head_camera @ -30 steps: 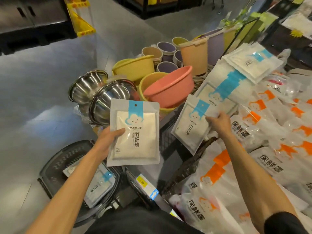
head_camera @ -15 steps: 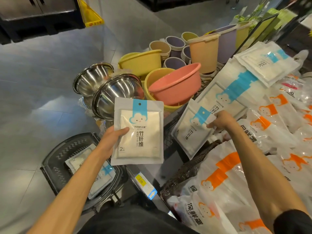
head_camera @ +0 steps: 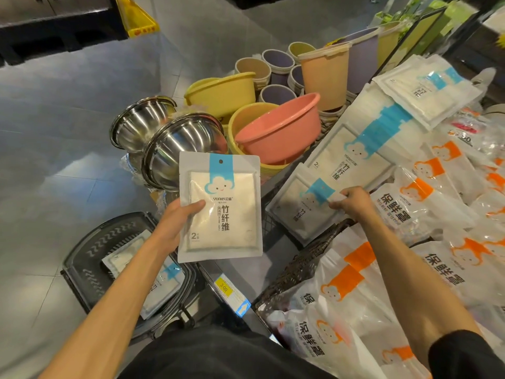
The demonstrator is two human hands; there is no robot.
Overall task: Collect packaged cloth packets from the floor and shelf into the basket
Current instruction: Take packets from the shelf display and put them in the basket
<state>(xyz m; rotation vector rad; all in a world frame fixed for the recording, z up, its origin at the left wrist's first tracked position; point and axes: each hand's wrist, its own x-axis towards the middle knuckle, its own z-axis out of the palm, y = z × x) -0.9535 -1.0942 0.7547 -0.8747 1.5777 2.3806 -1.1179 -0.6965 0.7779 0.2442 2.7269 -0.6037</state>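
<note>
Grey tiled shop floor (head_camera: 54,160): black plastic basket (head_camera: 90,258), lone packet (head_camera: 128,265) inside. Left hand (head_camera: 175,225) gripping white, blue-striped cloth packet (head_camera: 226,214) near it. Right hand (head_camera: 355,201) pinching second packet (head_camera: 295,214) on shelf (head_camera: 210,274). Step: shelf pickup; next, lift, drop both basketward.

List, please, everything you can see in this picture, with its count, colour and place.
held packet: one, white and blue, raised at centre
shelf packet: one, white and blue, at the shelf edge
packet stacks: two, white and blue, further along the shelf
basket: one, black, on the floor at left
basket packet: at least one, white and blue, inside the basket
steel bowls: two, silver, beyond the basket
basins: one pink, two yellow, beside the bowls
tubs: several, peach, purple, beige, behind the basins
orange-labelled bags: many, right
price tag: one, yellow, shelf rail
left hand: grips the held packet
right hand: pinches the shelf packet
</note>
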